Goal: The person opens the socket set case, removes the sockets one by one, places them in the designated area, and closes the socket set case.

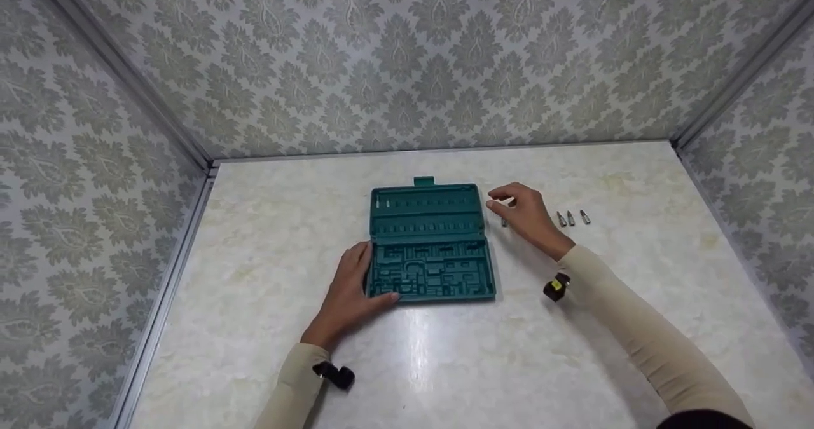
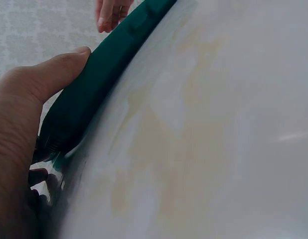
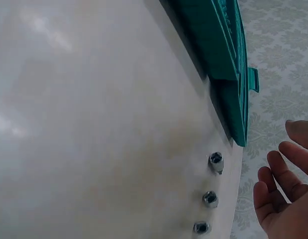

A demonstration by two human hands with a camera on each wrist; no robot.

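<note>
A green plastic bit case [image 1: 432, 270] lies unfolded on the table, its moulded slots facing up. Two small bright bits [image 1: 383, 203] sit at the left end of the far half's upper row. My left hand [image 1: 350, 289] holds the case at its near left corner, thumb over the front edge and fingers along the side. To the right of the far half, my right hand [image 1: 524, 213] is raised with thumb and forefinger apart; in the right wrist view its fingers [image 3: 278, 169] are loosely bent around nothing visible. One metal bit [image 1: 504, 222] lies partly hidden beside this hand.
Several loose metal bits [image 1: 570, 218] lie right of my right hand; the right wrist view shows three metal pieces [image 3: 210, 199] near the case. A latch tab [image 1: 424, 180] sticks out from the case's far edge. Patterned walls [image 1: 407, 67] enclose the pale table [image 1: 267, 225].
</note>
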